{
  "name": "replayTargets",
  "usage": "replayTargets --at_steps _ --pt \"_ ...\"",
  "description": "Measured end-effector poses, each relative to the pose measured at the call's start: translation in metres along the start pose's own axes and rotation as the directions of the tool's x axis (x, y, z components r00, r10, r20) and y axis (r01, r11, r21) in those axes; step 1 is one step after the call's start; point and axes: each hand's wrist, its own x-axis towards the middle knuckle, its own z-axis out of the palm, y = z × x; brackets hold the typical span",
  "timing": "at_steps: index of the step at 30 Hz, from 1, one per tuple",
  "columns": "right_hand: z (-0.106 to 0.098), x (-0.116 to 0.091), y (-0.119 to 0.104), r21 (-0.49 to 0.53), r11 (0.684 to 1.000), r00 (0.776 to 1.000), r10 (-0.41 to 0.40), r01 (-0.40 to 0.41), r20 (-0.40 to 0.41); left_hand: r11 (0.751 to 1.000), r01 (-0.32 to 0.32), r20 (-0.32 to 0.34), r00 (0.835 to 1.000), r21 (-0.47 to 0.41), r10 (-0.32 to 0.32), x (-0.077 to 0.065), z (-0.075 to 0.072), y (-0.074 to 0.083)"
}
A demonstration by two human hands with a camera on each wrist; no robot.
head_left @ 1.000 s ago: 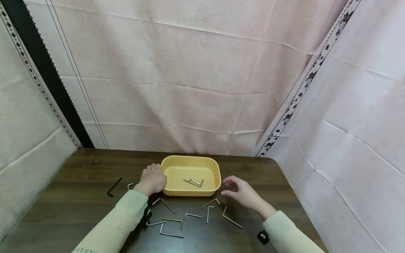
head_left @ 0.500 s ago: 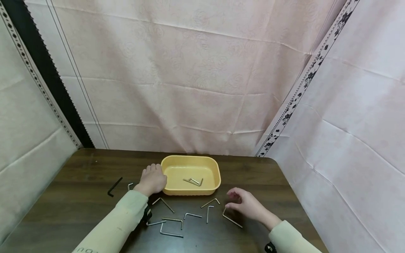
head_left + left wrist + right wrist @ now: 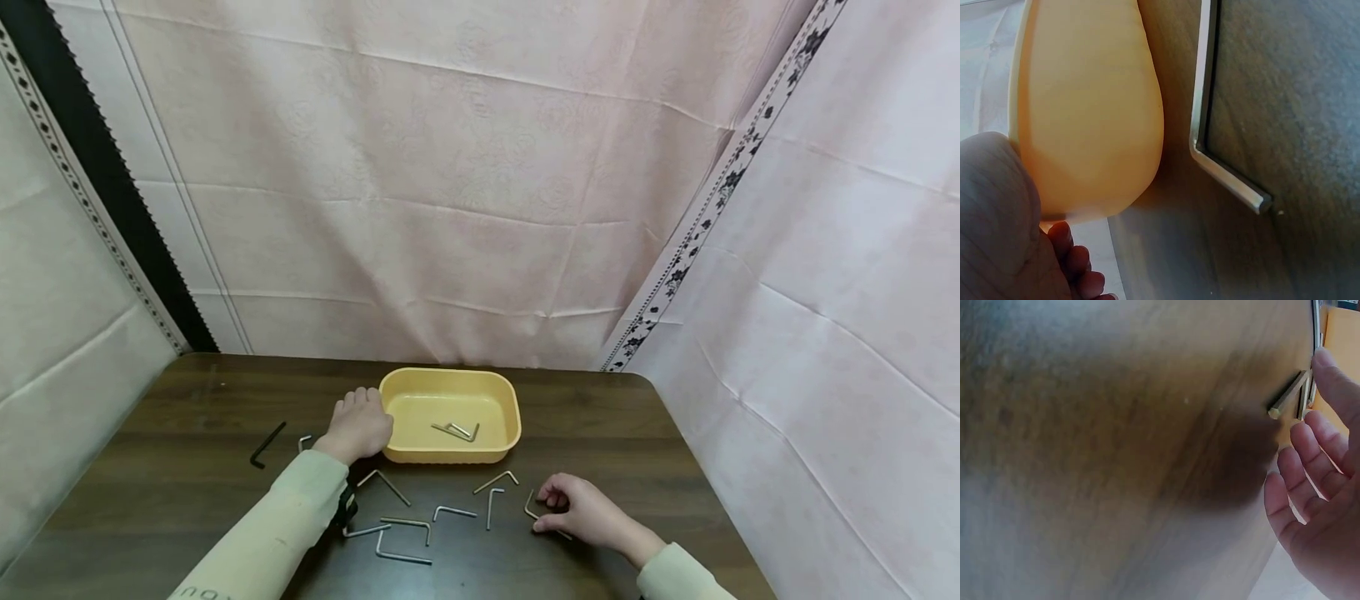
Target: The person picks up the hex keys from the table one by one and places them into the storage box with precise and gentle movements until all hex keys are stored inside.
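Note:
My left hand (image 3: 360, 425) grips the left end of a yellow plastic tray (image 3: 450, 457); in the left wrist view the fingers (image 3: 1077, 259) curl at the tray's end. A few hex keys (image 3: 461, 433) lie inside the tray. At the right, my right hand (image 3: 588, 515) is low over a hex key (image 3: 527, 503), thumb and fingers apart on either side of it and partly hiding it. In the right wrist view the fingers (image 3: 1300, 459) are loosely bent, with nothing pinched, and a hex key's end (image 3: 1285, 399) shows beyond them.
Several metal hex keys lie on the dark wooden table (image 3: 600, 417) in front of the tray, among them one (image 3: 405, 558) nearest the front. A black hex key (image 3: 267, 444) lies at the left. Pale cloth curtains (image 3: 480, 208) enclose the back and sides.
My right hand has moved from beside the tray's right end down toward the front, now over the rightmost hex key. The left hand has stayed on the tray.

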Motion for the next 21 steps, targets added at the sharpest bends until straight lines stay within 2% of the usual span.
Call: replayTargets --at_steps 7,16,21 --pt "0.0013 -0.0012 0.0018 0.016 1.0 0.999 0.019 -0.019 0.033 1.0 0.006 0.014 1.0 -0.006 -0.006 0.0001 -0.0023 0.0006" --pt "0.0031 -0.0018 0.0026 -0.041 0.999 1.0 -0.014 0.014 0.017 1.0 -0.002 0.003 1.0 -0.006 0.002 0.0007 -0.0015 0.0013" --pt "0.0052 -0.0021 0.0005 -0.037 0.999 1.0 -0.021 0.021 0.017 1.0 0.001 0.003 1.0 -0.009 -0.001 0.0012 -0.0008 0.0011"
